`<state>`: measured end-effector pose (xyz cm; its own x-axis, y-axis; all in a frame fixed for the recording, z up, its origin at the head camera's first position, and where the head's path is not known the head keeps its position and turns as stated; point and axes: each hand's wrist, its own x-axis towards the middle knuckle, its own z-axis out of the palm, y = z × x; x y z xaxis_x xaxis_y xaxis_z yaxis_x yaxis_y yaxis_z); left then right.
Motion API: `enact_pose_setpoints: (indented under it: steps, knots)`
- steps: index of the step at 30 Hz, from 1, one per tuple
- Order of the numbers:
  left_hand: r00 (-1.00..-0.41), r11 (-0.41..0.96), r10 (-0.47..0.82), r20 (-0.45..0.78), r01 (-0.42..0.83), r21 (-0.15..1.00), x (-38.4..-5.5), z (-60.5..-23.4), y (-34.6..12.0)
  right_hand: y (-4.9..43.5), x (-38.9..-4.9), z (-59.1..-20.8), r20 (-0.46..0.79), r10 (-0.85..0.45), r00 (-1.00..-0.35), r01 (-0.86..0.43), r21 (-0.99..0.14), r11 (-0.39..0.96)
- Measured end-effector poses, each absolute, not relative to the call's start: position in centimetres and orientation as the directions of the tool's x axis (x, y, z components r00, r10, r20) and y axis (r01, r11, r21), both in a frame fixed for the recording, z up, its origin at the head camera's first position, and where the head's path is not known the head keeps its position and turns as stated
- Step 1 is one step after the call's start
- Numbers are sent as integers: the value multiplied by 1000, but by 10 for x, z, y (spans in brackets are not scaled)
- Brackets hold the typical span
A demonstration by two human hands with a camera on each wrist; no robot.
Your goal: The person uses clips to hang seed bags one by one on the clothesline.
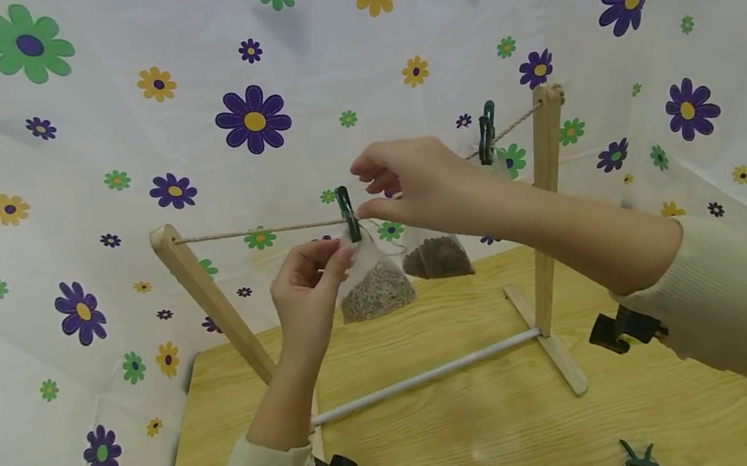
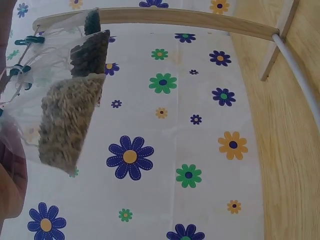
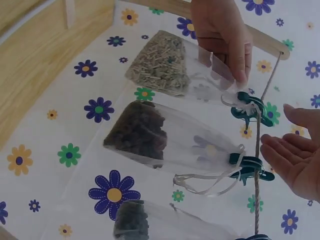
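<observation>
Hanging pouch [image 1: 377,293]: sheer, wedge-bottomed, coarse pale flakes inside, fastened to twisted rope [image 1: 236,234] by green clip [image 1: 351,226]
Left hand [image 1: 308,281]: thumb and finger pinching sheer fabric near top
Right hand [image 1: 418,179]: fingers loosely parted, holding nothing, just beside clip

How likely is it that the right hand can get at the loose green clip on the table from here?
Probably yes: the right hand looks empty, and nothing covers the loose green clip; it would just have to come down from the rope.

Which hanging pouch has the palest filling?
The beige-filled pouch at the left hand; the middle pouch and the pouch beyond it are darker-filled.
</observation>
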<state>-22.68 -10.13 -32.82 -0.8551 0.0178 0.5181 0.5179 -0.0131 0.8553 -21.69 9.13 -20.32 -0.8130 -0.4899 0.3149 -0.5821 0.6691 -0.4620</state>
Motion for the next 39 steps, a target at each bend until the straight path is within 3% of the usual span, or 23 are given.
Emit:
enact_pose_setpoints:
  steps: [1, 3, 5, 8, 10, 12, 16, 19, 21, 26, 30, 39]
  knots:
    - [-859, -10, 22, 511, 511, 860, -226, -330, -103, 95, -214, -207, 373, -514, -773, -634, -410, 656]
    - [-864, 7, 29, 503, 504, 864, -225, -333, -107, 103, -209, -215, 508, -590, -628, -762, -246, 599]
    - [-872, 31, 31, 489, 490, 871, -224, -337, -112, 109, -206, -224, 617, -668, -417, -859, -29, 511]
    - [-893, 53, 53, 446, 449, 892, -222, -343, -120, 115, -203, -237, 675, -728, -120, -900, 236, 367]
    - [-918, 81, 76, 388, 394, 915, -220, -348, -125, 117, -201, -246, 662, -749, -18, -897, 320, 304]
    - [-938, 124, 113, 328, 341, 932, -217, -354, -129, 120, -199, -254, 635, -772, 16, -895, 354, 272]
    - [-955, 257, 225, 195, 251, 933, -211, -367, -137, 126, -194, -271, 577, -816, 24, -880, 400, 257]
    - [-926, 317, 363, 101, 225, 921, -209, -378, -140, 132, -191, -283, 535, -845, 4, -870, 417, 261]
    - [-880, 350, 475, 9, 199, 916, -208, -385, -140, 135, -190, -291, 506, -862, -24, -866, 421, 271]
    - [-685, 468, 686, -245, 158, 870, -206, -406, -138, 140, -189, -311, 430, -897, -105, -851, 427, 304]
    - [-619, 569, 699, -358, 177, 803, -199, -418, -138, 144, -187, -329, 377, -906, -193, -854, 391, 344]
    - [-650, 700, 602, -464, 149, 699, -191, -445, -152, 160, -181, -385, 276, -869, -411, -838, 261, 479]
